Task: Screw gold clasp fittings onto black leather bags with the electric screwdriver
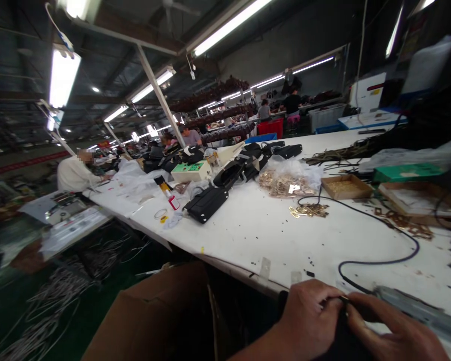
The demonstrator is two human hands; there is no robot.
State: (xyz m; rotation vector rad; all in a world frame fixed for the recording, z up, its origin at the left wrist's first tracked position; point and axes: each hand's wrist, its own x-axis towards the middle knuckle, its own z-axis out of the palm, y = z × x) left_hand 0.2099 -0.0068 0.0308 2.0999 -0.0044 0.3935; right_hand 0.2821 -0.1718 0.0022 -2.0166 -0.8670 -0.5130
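Note:
At the table's near edge, low on the right, my left hand [308, 313] and my right hand [394, 328] meet fingertip to fingertip. Both pinch the upper edge of a piece of black material [344, 333], which hangs down between them. A small glint shows at the pinched edge, too small to name. My fingers hide much of the piece. Just beyond my right hand lies a grey metal tool or bar [417, 306], with a dark cord [379, 261] running from near it. Flat gold metal pieces [310, 210] lie in a loose pile farther up the table.
An open cardboard box [150, 316] stands below the table edge, left of my hands. Black bags [206, 204], a green-and-white machine [191, 171], a plastic bag of metal parts [285, 180] and a shallow box [346, 187] occupy the white table [225, 250]. A person [77, 173] sits far left.

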